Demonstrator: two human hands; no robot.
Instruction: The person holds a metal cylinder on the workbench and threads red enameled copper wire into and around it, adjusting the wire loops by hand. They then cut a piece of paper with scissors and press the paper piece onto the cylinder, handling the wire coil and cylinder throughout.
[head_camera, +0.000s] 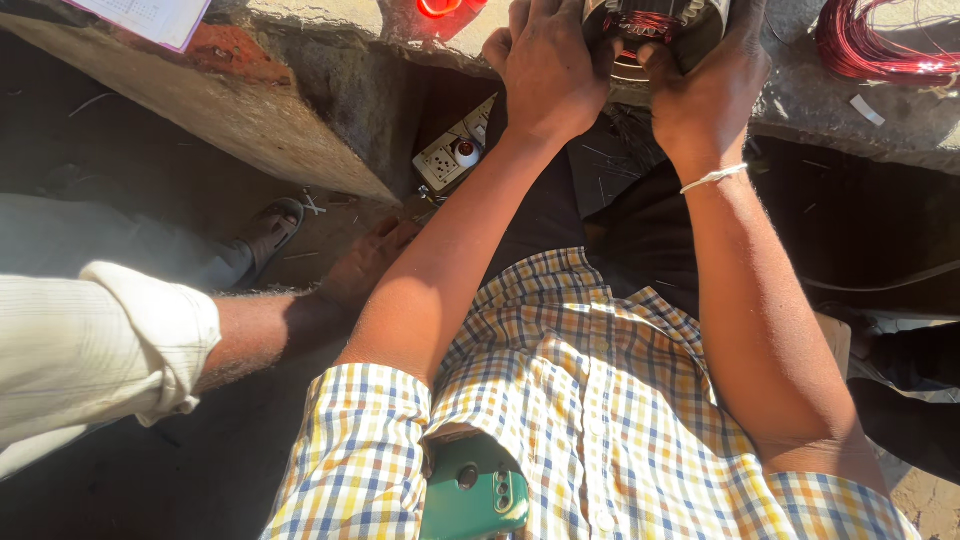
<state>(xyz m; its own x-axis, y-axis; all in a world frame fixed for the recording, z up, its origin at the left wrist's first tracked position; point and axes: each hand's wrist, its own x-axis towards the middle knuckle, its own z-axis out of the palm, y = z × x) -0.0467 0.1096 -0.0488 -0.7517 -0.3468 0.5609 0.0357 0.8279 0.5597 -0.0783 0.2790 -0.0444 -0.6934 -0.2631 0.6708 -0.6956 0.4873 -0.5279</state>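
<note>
Keep both hands braced on the motor stator (655, 35) at the stone ledge (800, 100) edge — steady pressure, no twisting. Left hand (545, 70) curls over its side; right hand (705, 90) pinches the rim, thumb inward. Round metal housing, copper-red windings inside — partly cropped.

Both hands, left hand (548, 70) and right hand (705, 95), around a copper-wound motor stator (650, 28) on a stone ledge (800, 95).

A round metal motor stator (655, 35) wound with copper-red wire sits on the stone ledge's edge.
</note>
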